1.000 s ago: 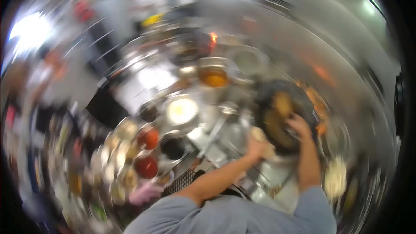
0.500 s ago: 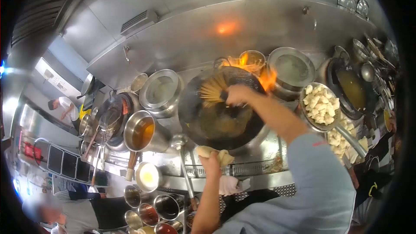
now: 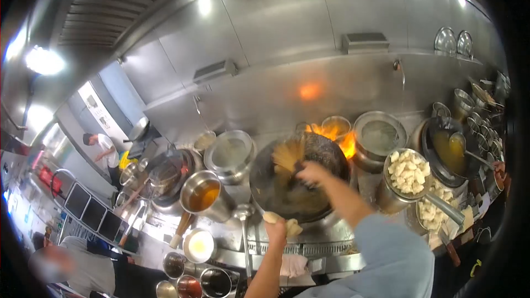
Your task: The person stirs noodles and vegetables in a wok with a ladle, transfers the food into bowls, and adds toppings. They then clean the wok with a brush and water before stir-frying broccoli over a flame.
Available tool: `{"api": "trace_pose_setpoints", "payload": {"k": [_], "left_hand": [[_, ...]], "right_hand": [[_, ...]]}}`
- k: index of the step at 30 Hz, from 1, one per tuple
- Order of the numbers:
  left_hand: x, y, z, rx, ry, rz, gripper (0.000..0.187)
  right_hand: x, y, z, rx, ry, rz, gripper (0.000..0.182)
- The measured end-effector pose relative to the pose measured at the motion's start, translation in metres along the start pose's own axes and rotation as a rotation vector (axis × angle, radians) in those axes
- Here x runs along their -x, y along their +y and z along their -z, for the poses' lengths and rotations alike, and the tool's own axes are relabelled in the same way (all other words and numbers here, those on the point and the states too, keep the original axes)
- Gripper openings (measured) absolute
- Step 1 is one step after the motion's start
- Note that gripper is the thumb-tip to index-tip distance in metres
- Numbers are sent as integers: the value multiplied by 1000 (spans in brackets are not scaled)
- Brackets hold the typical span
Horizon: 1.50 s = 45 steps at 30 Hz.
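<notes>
A large dark wok (image 3: 265, 185) sits on the burner in front of me, with some murky liquid low in its bowl. My right hand (image 3: 313, 173) reaches over it, closed around the bound end of a bamboo wok brush (image 3: 289, 155). The brush's splayed strands point left and are blurred against the wok's inner wall. At the near rim, my left hand (image 3: 277, 233) is closed on a folded pale cloth (image 3: 293, 227). Orange flames (image 3: 346, 143) rise behind the wok's far right side.
To the left stand a steel pot of amber liquid (image 3: 203, 196) and a ladle (image 3: 243, 213). A strainer of pale chunks (image 3: 408, 172) rests on a pot at right. Another wok (image 3: 446, 146) with a ladle stands beyond. Two people (image 3: 91, 265) (image 3: 104, 152) are at left.
My view has tilted upward, so the scene sits lower and further right. The brush has shifted within the wok, its strands now bunched closer. Both hands keep their grip.
</notes>
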<state>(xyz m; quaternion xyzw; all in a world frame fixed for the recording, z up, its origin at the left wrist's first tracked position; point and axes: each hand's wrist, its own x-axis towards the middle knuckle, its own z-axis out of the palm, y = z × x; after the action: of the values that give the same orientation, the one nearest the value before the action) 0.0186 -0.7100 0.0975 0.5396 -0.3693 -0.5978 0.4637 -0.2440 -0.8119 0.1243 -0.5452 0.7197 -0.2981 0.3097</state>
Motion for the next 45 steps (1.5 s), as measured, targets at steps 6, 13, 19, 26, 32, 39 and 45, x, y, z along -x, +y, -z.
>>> {"api": "trace_pose_setpoints", "payload": {"k": [6,13,19,26,32,39,45], "left_hand": [[-7,-15,-1,-318,183,-266,55],[41,75,63,-511,177,-398,54],[39,137,87,-717,109,-565,52],[35,174,58,-964,4,-626,53],[42,199,28,-1046,-17,-852,50],[37,224,3,-1146,-11,-977,45],[71,220,-13,-1157,-53,-1099,56]], "right_hand": [[124,-96,-53,10,-261,-4,98],[236,-45,116,535,-499,-239,102],[341,-6,79,-215,292,-423,83],[440,77,-57,-302,402,-502,78],[504,70,-94,-344,535,-556,83],[514,61,-87,-816,579,-549,87],[437,-12,-41,-237,451,-151,80]]}}
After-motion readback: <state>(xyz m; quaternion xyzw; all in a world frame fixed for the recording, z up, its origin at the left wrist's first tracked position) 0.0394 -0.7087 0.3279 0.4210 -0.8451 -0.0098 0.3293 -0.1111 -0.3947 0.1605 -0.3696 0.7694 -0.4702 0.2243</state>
